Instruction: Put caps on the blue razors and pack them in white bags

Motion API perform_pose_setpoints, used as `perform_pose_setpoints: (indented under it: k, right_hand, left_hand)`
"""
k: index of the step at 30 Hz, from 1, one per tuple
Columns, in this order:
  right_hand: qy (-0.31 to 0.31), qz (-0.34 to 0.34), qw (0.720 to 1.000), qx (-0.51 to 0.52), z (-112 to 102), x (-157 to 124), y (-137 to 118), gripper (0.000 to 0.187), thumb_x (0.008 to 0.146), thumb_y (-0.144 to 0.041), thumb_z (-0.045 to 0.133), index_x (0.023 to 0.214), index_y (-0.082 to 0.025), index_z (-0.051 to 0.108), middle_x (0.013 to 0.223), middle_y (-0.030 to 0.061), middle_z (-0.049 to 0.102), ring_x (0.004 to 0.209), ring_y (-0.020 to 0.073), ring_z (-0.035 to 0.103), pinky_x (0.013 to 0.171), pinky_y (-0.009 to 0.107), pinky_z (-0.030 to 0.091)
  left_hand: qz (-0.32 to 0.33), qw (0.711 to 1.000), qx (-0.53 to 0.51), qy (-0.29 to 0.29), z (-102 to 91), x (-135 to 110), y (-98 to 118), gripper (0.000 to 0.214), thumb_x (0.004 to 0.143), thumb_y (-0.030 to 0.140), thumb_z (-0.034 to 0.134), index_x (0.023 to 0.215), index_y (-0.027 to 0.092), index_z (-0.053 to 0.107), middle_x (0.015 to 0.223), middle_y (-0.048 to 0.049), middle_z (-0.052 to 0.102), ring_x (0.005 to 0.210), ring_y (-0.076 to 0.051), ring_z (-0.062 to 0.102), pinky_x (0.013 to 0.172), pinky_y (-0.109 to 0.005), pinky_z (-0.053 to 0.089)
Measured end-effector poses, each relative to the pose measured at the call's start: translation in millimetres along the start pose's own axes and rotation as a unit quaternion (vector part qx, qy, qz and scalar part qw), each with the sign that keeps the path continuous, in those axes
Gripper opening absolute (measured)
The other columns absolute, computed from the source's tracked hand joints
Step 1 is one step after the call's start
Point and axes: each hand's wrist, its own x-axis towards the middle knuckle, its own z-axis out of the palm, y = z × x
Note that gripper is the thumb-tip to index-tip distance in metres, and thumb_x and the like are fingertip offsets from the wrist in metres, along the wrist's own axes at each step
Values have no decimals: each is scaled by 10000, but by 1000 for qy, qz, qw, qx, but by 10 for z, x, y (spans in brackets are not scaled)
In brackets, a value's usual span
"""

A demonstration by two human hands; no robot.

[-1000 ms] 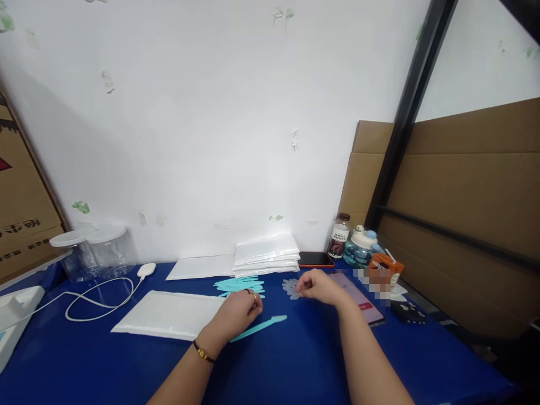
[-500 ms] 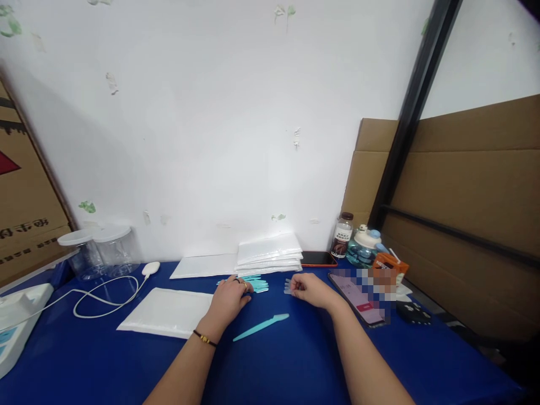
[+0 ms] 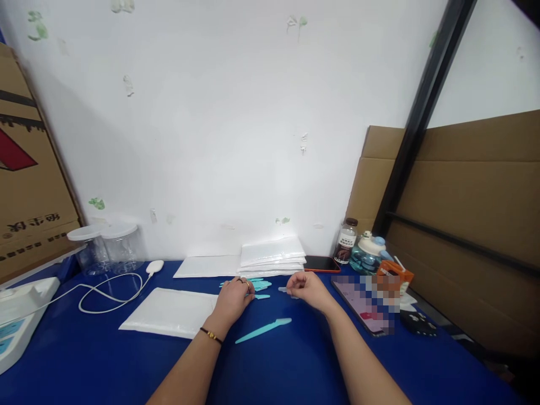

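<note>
My left hand [image 3: 234, 299] is at the near edge of a small pile of teal eyebrow razors [image 3: 260, 285]. Its fingers are closed on one razor [image 3: 263, 296], whose end sticks out to the right past the thumb; the rest is hidden under the hand. My right hand [image 3: 307, 289] pinches a small clear plastic blade cap [image 3: 282, 289], and more clear plastic shows under its fingers. Nearer to me, between my forearms, a single teal eyebrow razor [image 3: 264, 331] lies slanted on the blue table [image 3: 278, 377].
A white padded mailer [image 3: 169, 312] lies left, with stacked white mailers [image 3: 272, 253] against the wall. Lidded clear jars [image 3: 122, 247], a cable and a power strip [image 3: 29, 326] are left. Phones [image 3: 358, 306], a brown-capped bottle [image 3: 346, 242], a teal bottle [image 3: 366, 256] and an orange carton [image 3: 392, 275] are right.
My left hand has drawn one razor a little toward me from the pile. My right fingers have shifted on the clear caps. The whole view has moved slightly.
</note>
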Motion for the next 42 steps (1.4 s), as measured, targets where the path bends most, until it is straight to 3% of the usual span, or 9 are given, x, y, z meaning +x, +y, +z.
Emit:
perform_pose_setpoints:
  k: [6,23,30,36,39,42]
  right_hand:
    - [27,-30,999,-13,118,25,-4,110,649,-226,652,720,-141,654,622,26,651,551,117,554,512,208,407]
    - [64,-43,997,-21,181,7,-107,148,670,-288,649,712,-146,658,598,22,638,546,126,557,518,224,422]
    - [13,-35,999,24,213,-17,-151,154,632,-276,680,706,-141,669,595,27,652,558,133,585,551,231,447]
    - [-138,35,990,-6,-35,-88,-125,126,590,-218,680,686,-137,676,570,9,637,512,127,574,517,225,439]
    - [-58,25,992,-109,-212,-69,0,114,629,-177,617,716,-147,684,649,21,655,555,131,577,540,228,433]
    - [33,2,974,-225,-330,-35,133,129,637,-137,582,705,-166,688,726,30,660,674,153,590,621,237,431]
  left_hand:
    - [-1,999,7,35,-25,19,43,230,889,267,401,828,210,615,887,-38,631,929,-187,531,764,-308,321]
    - [-11,993,-85,75,-84,18,105,182,873,275,432,826,220,599,906,-5,646,915,-169,545,800,-301,338]
    - [6,993,-103,60,-120,7,265,198,867,290,438,827,217,618,909,-10,659,918,-179,549,794,-308,333]
    - [33,990,-130,-39,-36,-47,450,160,823,274,498,763,245,644,796,39,676,800,-150,585,782,-295,331]
    - [30,992,-109,-50,-15,-46,421,122,803,299,534,783,261,648,794,40,671,812,-156,585,797,-305,328]
    - [-21,999,-48,-11,-29,-25,281,136,805,279,531,889,256,635,913,-5,659,934,-191,560,805,-324,329]
